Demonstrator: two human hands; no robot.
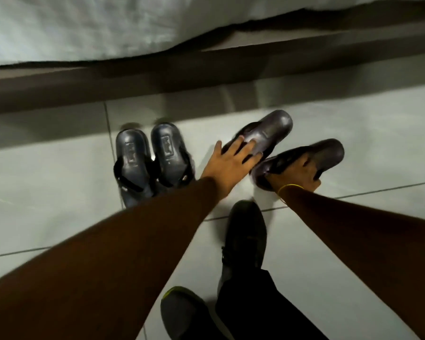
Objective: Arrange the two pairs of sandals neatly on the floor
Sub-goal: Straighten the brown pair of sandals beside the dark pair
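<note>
Aligned pair left of splayed pair

Dim room, motion-blurred throughout, glare on the pale floor tiles, deep shadow far along the bed base.

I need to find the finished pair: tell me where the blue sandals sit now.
In the head view, the blue sandals stand side by side on the tiled floor, left of the left hand, below the bed frame.

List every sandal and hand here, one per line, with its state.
Left pair of sandals: side by side, flat on floor.
Upper right sandal: angled, under left hand.
Lower right sandal: angled, gripped by right hand.
</note>
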